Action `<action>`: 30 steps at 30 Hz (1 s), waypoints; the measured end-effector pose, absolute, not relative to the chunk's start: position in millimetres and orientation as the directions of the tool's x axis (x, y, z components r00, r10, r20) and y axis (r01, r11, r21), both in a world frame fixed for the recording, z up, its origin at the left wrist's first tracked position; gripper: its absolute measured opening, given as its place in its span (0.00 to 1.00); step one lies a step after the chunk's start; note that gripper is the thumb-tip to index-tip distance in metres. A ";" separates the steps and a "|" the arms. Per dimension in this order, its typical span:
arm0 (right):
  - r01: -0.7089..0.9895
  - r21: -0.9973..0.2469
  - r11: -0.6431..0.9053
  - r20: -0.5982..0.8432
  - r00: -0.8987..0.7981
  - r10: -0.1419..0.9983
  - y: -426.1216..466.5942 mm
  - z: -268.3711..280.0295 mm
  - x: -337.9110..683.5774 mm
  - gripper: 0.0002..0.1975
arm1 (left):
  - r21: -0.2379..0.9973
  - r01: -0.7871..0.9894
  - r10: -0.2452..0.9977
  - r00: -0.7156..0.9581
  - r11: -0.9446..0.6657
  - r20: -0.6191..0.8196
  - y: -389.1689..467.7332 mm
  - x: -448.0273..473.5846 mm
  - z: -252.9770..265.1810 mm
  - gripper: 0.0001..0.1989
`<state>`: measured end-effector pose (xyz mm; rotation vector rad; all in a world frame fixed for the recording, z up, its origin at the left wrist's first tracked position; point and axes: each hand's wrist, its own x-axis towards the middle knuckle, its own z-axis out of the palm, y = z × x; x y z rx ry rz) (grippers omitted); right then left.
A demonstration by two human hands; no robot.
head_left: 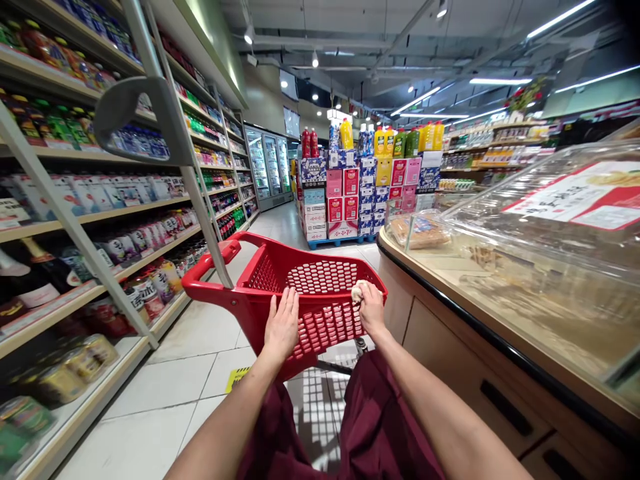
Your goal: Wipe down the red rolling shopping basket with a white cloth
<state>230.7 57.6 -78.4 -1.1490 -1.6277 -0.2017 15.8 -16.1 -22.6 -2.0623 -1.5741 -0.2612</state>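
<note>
A red plastic shopping cart (320, 320) with perforated basket walls stands sideways right in front of me. My left hand (283, 323) lies against the near wall of the basket, fingers stretched out and reaching up to the rim. At the right end of the same rim, my right hand (371, 307) is closed around a crumpled whitish cloth (358, 291), pressed on the rim. The cart's red handle (210, 267) is at its left end, beside a slanting grey metal pole. No goods show inside the visible part of the basket.
Drink shelves (115, 267) line the left side. A wooden counter (450, 307) with clear covers curves close on my right. Stacked drink cartons (345, 200) with bottles on top stand ahead, and glass-door fridges (270, 167) are farther back. A yellow floor sticker (236, 379) lies below the cart.
</note>
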 end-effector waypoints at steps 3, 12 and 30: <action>0.749 -0.384 0.539 0.823 0.014 0.567 55.0 -78.2 202.1 0.20 | -0.290 0.937 0.826 0.314 -0.192 0.469 -16.1 14.0 -24.6 0.31; 0.742 -0.372 0.558 0.820 -0.019 0.571 53.2 -76.5 195.0 0.18 | -0.286 0.952 0.800 0.254 -0.108 0.544 -24.0 -18.1 -16.5 0.33; 0.640 -0.342 0.688 0.829 -0.139 0.542 38.6 -54.7 103.0 0.19 | -0.266 0.961 0.776 0.220 -0.071 0.591 -37.3 -45.3 -6.3 0.31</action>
